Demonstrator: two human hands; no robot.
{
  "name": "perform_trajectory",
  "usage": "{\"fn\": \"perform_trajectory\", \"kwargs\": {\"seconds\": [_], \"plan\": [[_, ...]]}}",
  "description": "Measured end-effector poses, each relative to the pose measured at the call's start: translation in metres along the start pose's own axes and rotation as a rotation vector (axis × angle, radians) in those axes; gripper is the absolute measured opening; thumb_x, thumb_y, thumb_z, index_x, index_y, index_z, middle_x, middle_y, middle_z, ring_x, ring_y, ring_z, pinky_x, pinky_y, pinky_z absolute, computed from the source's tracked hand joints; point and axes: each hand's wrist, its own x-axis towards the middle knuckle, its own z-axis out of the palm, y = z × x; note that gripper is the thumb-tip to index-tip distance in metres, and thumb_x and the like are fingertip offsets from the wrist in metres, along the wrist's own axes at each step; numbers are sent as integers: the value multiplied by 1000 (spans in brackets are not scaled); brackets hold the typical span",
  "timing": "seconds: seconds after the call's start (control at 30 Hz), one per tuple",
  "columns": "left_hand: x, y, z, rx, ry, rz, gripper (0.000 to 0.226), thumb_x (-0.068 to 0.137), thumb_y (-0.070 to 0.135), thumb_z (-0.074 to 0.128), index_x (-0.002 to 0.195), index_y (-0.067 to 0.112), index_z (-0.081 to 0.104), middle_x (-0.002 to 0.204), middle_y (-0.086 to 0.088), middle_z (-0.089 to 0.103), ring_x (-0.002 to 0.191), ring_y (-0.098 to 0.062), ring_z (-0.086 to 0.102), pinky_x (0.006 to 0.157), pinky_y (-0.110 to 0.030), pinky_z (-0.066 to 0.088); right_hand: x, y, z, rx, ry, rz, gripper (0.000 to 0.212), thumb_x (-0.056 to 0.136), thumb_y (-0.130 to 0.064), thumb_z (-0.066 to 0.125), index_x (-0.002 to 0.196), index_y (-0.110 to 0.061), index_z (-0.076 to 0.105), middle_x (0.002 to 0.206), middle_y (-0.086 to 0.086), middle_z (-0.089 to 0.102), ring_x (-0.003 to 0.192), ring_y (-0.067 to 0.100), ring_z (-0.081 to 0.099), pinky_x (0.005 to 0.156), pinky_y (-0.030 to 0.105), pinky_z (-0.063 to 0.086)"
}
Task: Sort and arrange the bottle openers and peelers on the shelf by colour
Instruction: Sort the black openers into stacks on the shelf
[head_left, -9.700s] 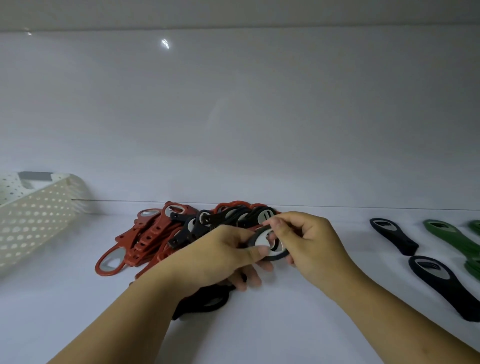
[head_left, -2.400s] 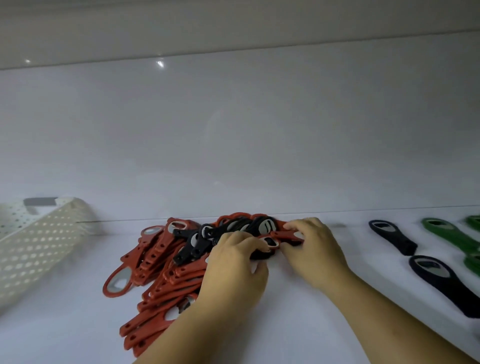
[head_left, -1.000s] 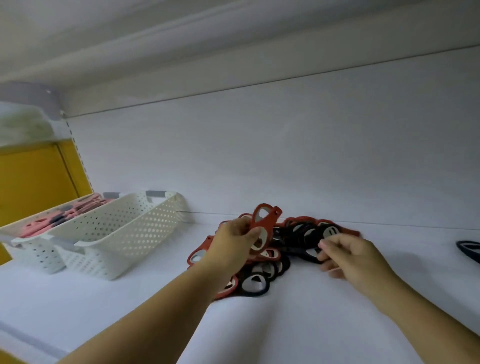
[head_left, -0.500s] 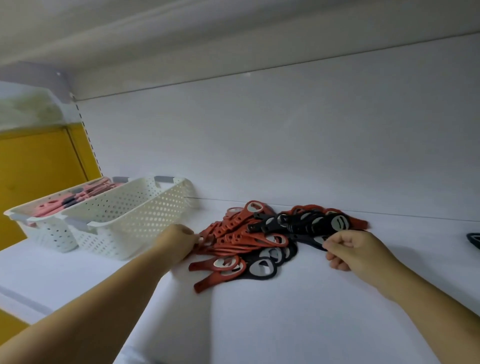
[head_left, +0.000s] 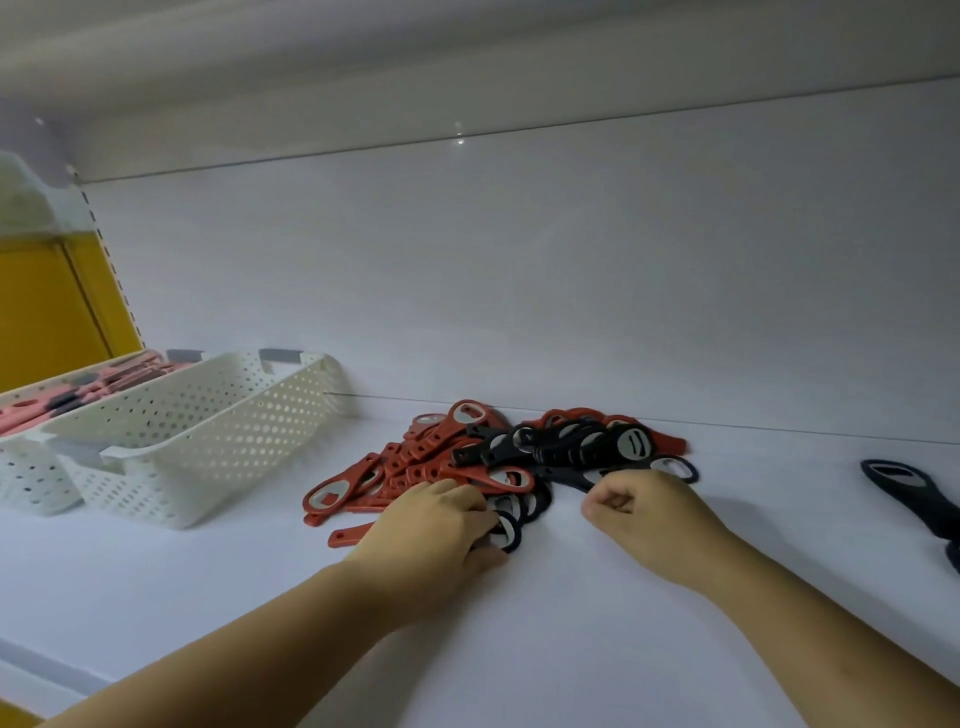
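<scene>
A mixed pile lies at the middle of the white shelf (head_left: 545, 649): red bottle openers (head_left: 395, 467) on its left, black bottle openers (head_left: 571, 447) on its right and along its near edge. My left hand (head_left: 436, 525) rests on the near edge of the pile, its fingers and thumb curled round black openers there. Just to the right, my right hand (head_left: 644, 509) is a loose fist at the pile's right edge, with nothing visible in it. A single black opener (head_left: 904, 483) lies apart at the far right.
Two white perforated baskets stand at the left. The nearer basket (head_left: 208, 441) shows nothing inside from this angle. The farther basket (head_left: 31, 457) holds pink and grey tools (head_left: 119, 379). The shelf's back wall runs close behind the pile.
My left hand moved from the pile's left side to its near edge and onto the black openers. The right hand stayed at the pile's right edge. The camera dipped slightly.
</scene>
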Motion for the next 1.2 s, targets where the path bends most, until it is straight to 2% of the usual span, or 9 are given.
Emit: {"fn": "perform_trajectory", "kwargs": {"seconds": [0.1, 0.23, 0.37, 0.47, 0.57, 0.7, 0.87, 1.07, 1.2], "plan": [[4, -2, 2, 55, 82, 159, 37, 91, 39, 36, 71, 20, 62, 65, 8, 59, 58, -13, 52, 56, -20, 42, 1, 1, 0, 4, 2, -11, 12, 88, -29, 63, 77, -32, 67, 83, -13, 68, 82, 3, 63, 80, 30, 54], [10, 10, -8, -103, 170, -6, 31, 96, 34, 29, 75, 19, 47, 60, 4, 49, 51, -14, 41, 51, -24, 27, 1, 4, 0, 10, 20, -48, 9, 88, -29, 63, 81, -29, 69, 82, -13, 68, 80, 2, 63, 79, 30, 54], [34, 15, -23, -703, 358, -501, 27, 99, 23, 34, 79, 13, 47, 65, -11, 54, 57, -16, 47, 54, -29, 36, -3, -1, 2, -93, -6, -133, 11, 89, -33, 61, 97, -32, 68, 84, -15, 61, 78, 2, 57, 74, 22, 50], [62, 10, -29, -1303, 421, -822, 27, 96, 21, 39, 89, 2, 57, 67, -9, 57, 52, -17, 47, 50, -27, 37, -6, -9, 8, -208, -135, -258, 35, 90, -39, 58, 124, -39, 56, 108, -20, 49, 97, 1, 49, 89, 21, 43], [76, 5, -24, -1849, 313, -813, 25, 93, 28, 43, 86, 8, 56, 61, -8, 53, 39, -14, 35, 39, -21, 27, -8, -15, 14, -324, -245, -354, 45, 97, -42, 44, 141, -46, 33, 123, -15, 35, 118, 4, 33, 104, 23, 29], [77, 4, -8, -2162, 158, -672, 34, 95, 44, 36, 94, 15, 53, 62, -2, 38, 39, -10, 26, 36, -18, 24, -7, -21, 24, -450, -200, -408, 44, 101, -44, 29, 145, -44, 25, 123, -9, 31, 117, 11, 28, 105, 29, 26], [74, 3, -10, -2155, 79, -595, 48, 83, 53, 48, 107, 14, 61, 61, 1, 27, 40, -8, 24, 35, -19, 27, 2, -14, 22, -371, -76, -329, 28, 98, -40, 42, 125, -37, 50, 107, -13, 37, 103, 3, 36, 86, 19, 35], [74, 5, -6, -2041, 109, -649, 8, 89, 14, 57, 96, 12, 53, 58, 0, 39, 47, -11, 42, 47, -22, 47, 8, -5, 18, -335, 23, -326, 18, 99, -33, 44, 109, -29, 58, 104, -15, 39, 94, 2, 43, 78, 19, 40], [75, 6, -6, -1910, 192, -709, 13, 93, 0, 47, 99, -2, 58, 66, -12, 57, 59, -22, 63, 66, -35, 60, 12, -3, 11, -211, 238, -355, 18, 99, -28, 39, 89, -24, 54, 92, -12, 50, 79, 9, 50, 68, 27, 43]]}}
